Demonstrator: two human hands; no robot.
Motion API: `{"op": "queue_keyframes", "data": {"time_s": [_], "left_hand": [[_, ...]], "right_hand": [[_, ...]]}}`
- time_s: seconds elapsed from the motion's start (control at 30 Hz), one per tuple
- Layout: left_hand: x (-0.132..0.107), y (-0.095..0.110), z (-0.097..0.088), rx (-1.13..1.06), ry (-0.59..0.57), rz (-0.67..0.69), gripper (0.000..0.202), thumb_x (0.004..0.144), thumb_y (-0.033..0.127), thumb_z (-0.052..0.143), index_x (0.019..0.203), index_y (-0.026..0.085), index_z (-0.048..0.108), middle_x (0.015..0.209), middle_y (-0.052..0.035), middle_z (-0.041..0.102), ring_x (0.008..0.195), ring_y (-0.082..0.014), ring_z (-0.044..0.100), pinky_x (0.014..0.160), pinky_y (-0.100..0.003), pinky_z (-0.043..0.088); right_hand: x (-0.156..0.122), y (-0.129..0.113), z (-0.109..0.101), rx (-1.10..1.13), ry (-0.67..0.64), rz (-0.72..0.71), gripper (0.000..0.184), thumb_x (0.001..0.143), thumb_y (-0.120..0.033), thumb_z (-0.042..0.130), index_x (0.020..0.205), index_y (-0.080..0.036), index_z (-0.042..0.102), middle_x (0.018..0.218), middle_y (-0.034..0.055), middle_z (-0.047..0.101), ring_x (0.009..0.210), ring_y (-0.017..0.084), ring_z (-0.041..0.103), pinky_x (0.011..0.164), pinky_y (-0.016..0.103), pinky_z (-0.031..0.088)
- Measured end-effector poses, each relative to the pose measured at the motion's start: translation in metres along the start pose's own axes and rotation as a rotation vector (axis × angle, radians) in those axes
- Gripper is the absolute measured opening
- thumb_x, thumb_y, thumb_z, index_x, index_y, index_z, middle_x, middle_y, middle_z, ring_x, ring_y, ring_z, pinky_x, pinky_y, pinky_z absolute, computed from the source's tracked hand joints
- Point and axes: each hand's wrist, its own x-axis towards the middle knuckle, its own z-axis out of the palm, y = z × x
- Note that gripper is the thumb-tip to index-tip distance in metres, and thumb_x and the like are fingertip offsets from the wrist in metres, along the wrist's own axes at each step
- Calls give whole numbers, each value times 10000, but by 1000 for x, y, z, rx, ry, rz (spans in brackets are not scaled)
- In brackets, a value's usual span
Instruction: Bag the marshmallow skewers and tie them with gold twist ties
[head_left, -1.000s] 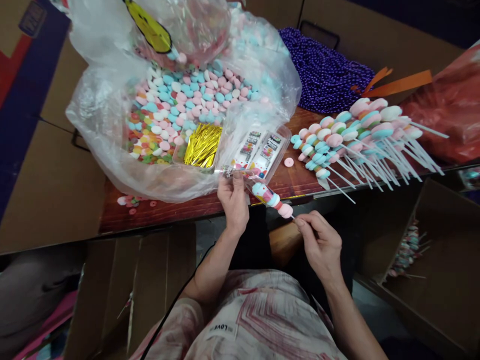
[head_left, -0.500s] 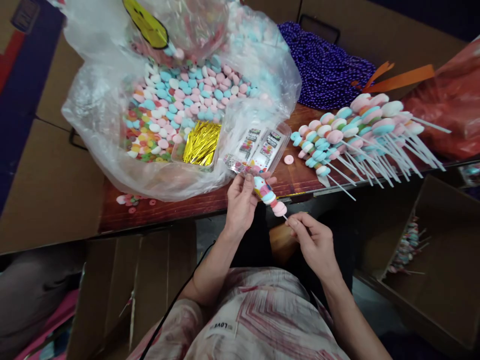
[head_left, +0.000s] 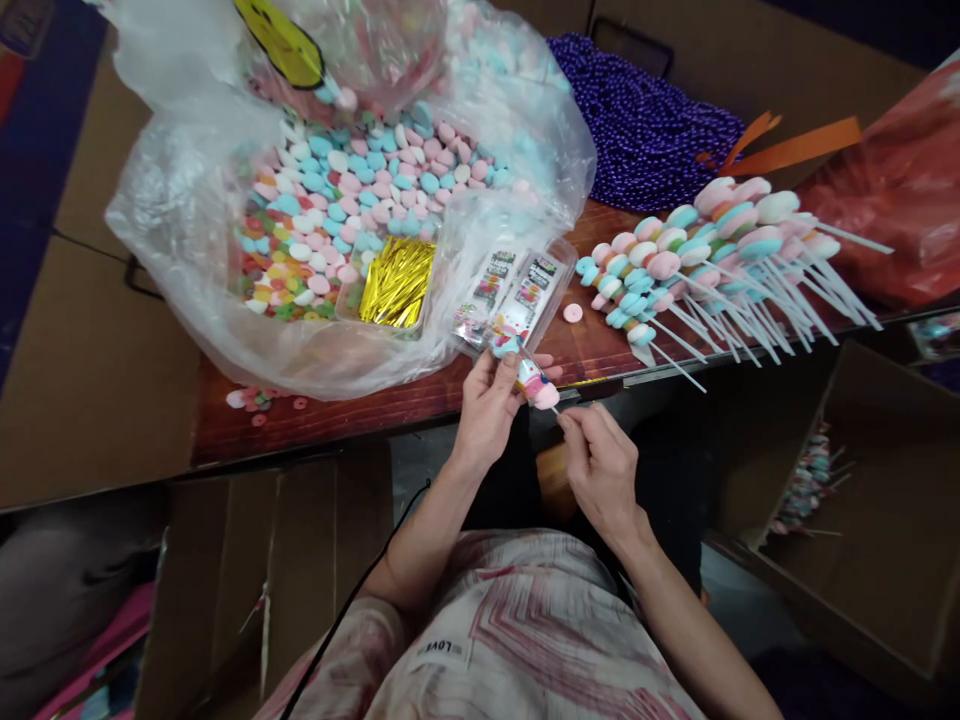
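My left hand (head_left: pixel 487 408) pinches a clear printed wrapper sleeve (head_left: pixel 501 340) around the top of a marshmallow skewer (head_left: pixel 534 381). My right hand (head_left: pixel 596 462) is closed on the skewer's thin white stick just below the pink bottom piece. Both hands hover over the front edge of the red-brown table (head_left: pixel 375 405). A clear tray of printed wrappers (head_left: pixel 517 290) lies just beyond my left hand. Gold twist ties (head_left: pixel 397 283) sit in a tray to its left.
A big clear plastic bag of pink, blue and white marshmallows (head_left: pixel 360 190) fills the left of the table. Several finished skewers (head_left: pixel 705 255) lie at the right. Purple beads (head_left: pixel 645 130) and a red bag (head_left: pixel 900 200) lie behind. Cardboard boxes (head_left: pixel 885 520) stand below.
My right hand has moved left and up, pushing the skewer further into the wrapper. My left hand shifted slightly right along the sleeve.
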Motion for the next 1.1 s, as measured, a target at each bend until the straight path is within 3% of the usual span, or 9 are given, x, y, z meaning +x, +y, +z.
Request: {"op": "queue_keyframes", "data": {"time_s": [0.1,0.2,0.37,0.47,0.63,0.73,0.87,1.0,1.1], "left_hand": [[1,3,-4,-19,4,-37,434,788,538,761,984,179,615,970,-105,783,983,-276,758,858,-387,586],[0,1,-3,-28,-4,-32,444,782,545,764,985,176,621,981,-107,782,1009,-278,752,874,-390,583],[-6,-7,3,-26,-27,-19,444,773,557,764,965,186,616,974,-92,782,1032,-270,746,883,-374,583],[-8,-7,2,-32,-35,-24,434,789,559,749,959,183,616,985,-99,779,1034,-275,745,880,-380,585],[-12,-16,1,1,-80,-63,389,801,492,764,990,177,634,995,-97,774,1034,-262,742,908,-386,579],[-16,-25,2,24,-59,-24,367,842,490,722,1018,180,638,1028,-97,770,1049,-240,734,944,-381,567],[-16,-24,1,30,-84,-3,371,850,473,721,1061,180,635,1038,-100,769,1038,-240,739,938,-377,566],[-11,-15,-2,3,-54,42,360,850,484,717,1018,177,634,996,-93,772,1001,-248,753,883,-361,578],[-11,-13,-2,12,-46,22,372,828,490,738,1011,178,650,966,-86,775,970,-244,759,843,-341,587]], "right_hand": [[-2,-1,0,40,-32,49,193,964,-245,522,803,-210,622,703,4,547,640,135,518,623,281,405],[-5,-4,2,179,-71,232,221,959,-314,544,793,-205,640,664,-14,551,596,117,510,581,261,392],[1,-7,15,611,-124,591,318,873,-481,635,759,-184,634,563,-54,472,425,54,318,407,213,230],[6,-7,18,785,-137,688,355,806,-515,706,743,-174,629,533,-70,447,391,25,245,382,195,170],[10,-11,26,818,14,714,423,745,-526,772,691,-194,517,532,-82,449,389,14,256,364,171,177],[12,-14,36,835,87,739,465,731,-545,780,754,-230,439,537,-112,407,385,20,243,348,165,176],[6,-13,34,806,9,741,421,801,-551,720,799,-238,440,564,-110,397,407,33,256,360,168,185],[-7,-6,19,731,-150,624,337,897,-489,645,761,-196,547,593,-67,440,473,47,323,407,180,222],[-12,-3,17,709,-132,567,284,918,-440,637,790,-189,600,586,-68,417,486,54,338,427,189,247]]}}
